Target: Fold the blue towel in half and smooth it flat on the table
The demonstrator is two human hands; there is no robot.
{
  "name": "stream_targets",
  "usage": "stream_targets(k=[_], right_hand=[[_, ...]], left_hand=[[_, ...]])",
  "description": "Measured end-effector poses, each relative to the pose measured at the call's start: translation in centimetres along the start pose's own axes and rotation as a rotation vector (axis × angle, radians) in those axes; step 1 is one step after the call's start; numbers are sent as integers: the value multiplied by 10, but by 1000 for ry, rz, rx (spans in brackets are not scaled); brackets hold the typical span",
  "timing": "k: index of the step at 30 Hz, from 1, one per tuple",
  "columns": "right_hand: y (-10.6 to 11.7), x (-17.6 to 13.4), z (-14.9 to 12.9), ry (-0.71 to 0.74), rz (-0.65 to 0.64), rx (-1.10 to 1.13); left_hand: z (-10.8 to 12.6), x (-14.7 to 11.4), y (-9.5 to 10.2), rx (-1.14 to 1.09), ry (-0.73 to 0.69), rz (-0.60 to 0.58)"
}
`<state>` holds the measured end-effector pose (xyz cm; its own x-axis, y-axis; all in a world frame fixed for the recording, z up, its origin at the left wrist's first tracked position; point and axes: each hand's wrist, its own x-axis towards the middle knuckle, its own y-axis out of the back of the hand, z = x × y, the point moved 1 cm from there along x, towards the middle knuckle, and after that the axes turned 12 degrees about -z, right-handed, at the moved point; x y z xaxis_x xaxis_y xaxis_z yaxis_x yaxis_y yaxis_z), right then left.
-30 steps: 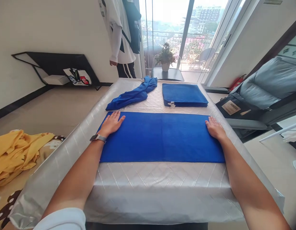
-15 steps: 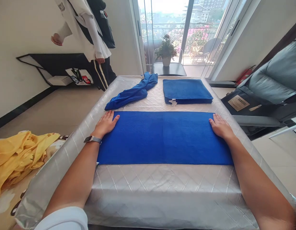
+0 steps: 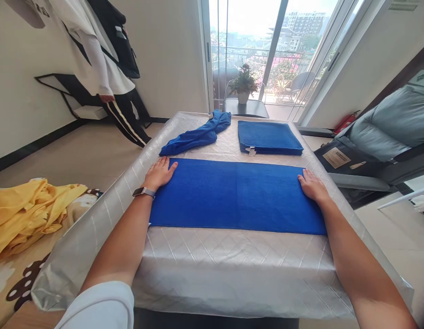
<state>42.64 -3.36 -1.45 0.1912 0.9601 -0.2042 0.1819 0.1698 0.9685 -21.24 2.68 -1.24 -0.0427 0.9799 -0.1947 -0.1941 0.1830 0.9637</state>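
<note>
A long blue towel (image 3: 235, 194) lies flat across a table with a silver quilted cover (image 3: 232, 265). My left hand (image 3: 159, 173) rests palm down on the towel's left end, fingers spread; a watch is on that wrist. On the towel's right end my right hand (image 3: 312, 186) presses flat in the same way. Neither hand grips anything. Behind the flat towel lies a crumpled blue towel (image 3: 198, 135) at the far left, and a stack of folded blue towels (image 3: 268, 137) sits at the far right.
A person in a white top and dark striped trousers (image 3: 105, 77) walks by the wall at the far left. A yellow cloth (image 3: 26, 214) lies at my left. A grey recliner (image 3: 379, 141) stands to the right. A potted plant (image 3: 244, 84) sits by the balcony door.
Both hands stay flat on the towel's ends. The person at the back has walked from the doorway leftward along the wall. My view has shifted a little.
</note>
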Motion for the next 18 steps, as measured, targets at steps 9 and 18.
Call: stream_targets(k=[9,18], right_hand=[[0,0,-2,-1,-6,0],[0,-1,-3,11,7,37]], left_hand=[[1,-1,-2,-28,29,45],[4,-4,-2,-18,27,62]])
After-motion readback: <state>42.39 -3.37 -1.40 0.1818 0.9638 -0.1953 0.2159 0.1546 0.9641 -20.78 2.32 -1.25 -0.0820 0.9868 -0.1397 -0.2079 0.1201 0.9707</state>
